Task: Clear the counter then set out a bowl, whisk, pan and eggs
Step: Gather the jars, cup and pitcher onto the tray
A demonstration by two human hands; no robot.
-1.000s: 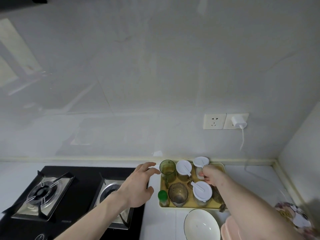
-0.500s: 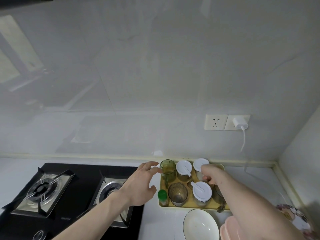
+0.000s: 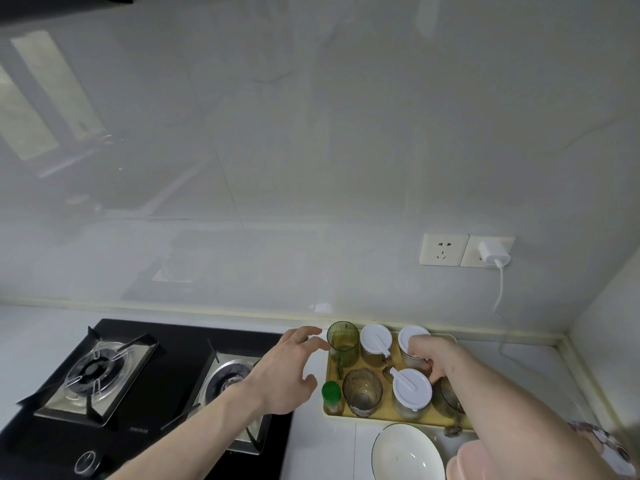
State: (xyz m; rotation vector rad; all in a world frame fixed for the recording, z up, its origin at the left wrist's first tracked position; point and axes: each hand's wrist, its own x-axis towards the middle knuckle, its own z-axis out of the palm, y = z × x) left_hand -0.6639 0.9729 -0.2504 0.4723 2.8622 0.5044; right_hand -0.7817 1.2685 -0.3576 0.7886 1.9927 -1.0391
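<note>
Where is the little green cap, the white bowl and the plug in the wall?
green cap (image 3: 331, 390): head view, on the top of the cap.
white bowl (image 3: 405, 455): head view, on the bare inside of the bowl.
plug (image 3: 493, 253): head view, on the white body of the charger.

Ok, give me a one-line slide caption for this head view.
Right hand grips a white-lidded jar on the yellow tray; open left hand reaches toward the green cup.
</note>
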